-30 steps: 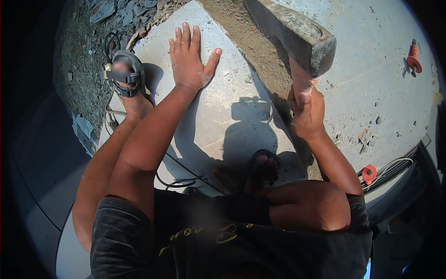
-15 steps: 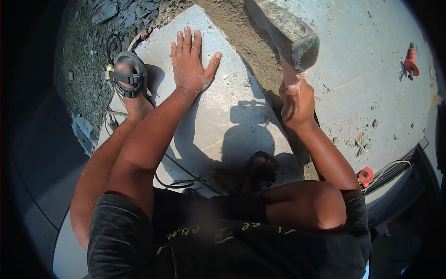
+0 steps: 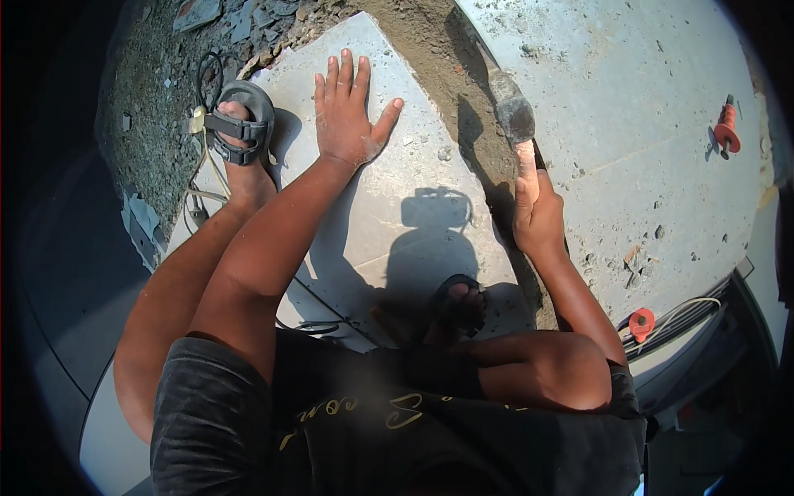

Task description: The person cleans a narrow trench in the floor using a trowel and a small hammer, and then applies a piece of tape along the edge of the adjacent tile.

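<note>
My left hand (image 3: 347,121) lies flat with fingers spread on a pale, dusty slab (image 3: 389,198). My right hand (image 3: 542,217) is wrapped round the light wooden handle of a hammer (image 3: 514,112). The hammer's grey, worn metal head is down over the soil-filled gap, close beside the edge of the right-hand slab (image 3: 628,99). Whether the head touches that edge or the soil, I cannot tell.
Brown soil (image 3: 442,66) fills the gap between the slabs. A red-handled chisel-like tool (image 3: 726,128) lies on the right slab among small rubble, with a round red piece (image 3: 641,325) nearer me. My sandalled foot (image 3: 238,124), cables (image 3: 310,326) and broken stone (image 3: 198,15) are leftward.
The hammer has come down from a raised position to beside the right slab's edge, my right hand lowering with it. My left hand stays flat on the slab.
</note>
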`<action>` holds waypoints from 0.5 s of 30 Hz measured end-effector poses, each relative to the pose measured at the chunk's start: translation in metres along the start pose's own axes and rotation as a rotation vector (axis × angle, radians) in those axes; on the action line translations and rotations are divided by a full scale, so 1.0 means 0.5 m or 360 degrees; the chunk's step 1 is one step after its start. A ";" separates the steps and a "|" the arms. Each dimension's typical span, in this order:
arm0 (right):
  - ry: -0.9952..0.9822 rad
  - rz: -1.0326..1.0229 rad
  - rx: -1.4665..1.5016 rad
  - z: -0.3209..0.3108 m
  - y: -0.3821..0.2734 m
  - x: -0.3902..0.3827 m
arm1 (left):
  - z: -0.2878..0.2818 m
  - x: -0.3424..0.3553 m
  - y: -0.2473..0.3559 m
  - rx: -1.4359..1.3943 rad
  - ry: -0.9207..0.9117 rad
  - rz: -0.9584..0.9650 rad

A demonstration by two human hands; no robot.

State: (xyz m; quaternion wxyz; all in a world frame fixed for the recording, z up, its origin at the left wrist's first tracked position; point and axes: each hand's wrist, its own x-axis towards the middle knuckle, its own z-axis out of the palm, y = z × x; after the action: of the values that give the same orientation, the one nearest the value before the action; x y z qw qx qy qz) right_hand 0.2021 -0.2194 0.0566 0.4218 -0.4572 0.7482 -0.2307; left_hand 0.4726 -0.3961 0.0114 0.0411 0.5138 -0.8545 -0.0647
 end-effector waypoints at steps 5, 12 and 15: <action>-0.0082 0.0391 -0.0211 0.027 0.053 -0.006 | 0.002 -0.004 0.002 0.0009 -0.0001 0.0016; 0.0225 -0.0282 0.0124 -0.022 0.006 -0.047 | 0.008 -0.012 -0.004 0.0035 0.0050 0.0011; 0.0081 0.0233 -0.0370 0.018 0.086 -0.048 | 0.010 -0.006 -0.001 0.0018 0.0070 0.0031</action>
State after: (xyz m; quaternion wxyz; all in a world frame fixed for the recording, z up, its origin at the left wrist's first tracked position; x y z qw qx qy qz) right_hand 0.1939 -0.1776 0.0303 0.3628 -0.4411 0.8117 -0.1224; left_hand 0.4738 -0.3932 0.0061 0.0575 0.5070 -0.8587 -0.0481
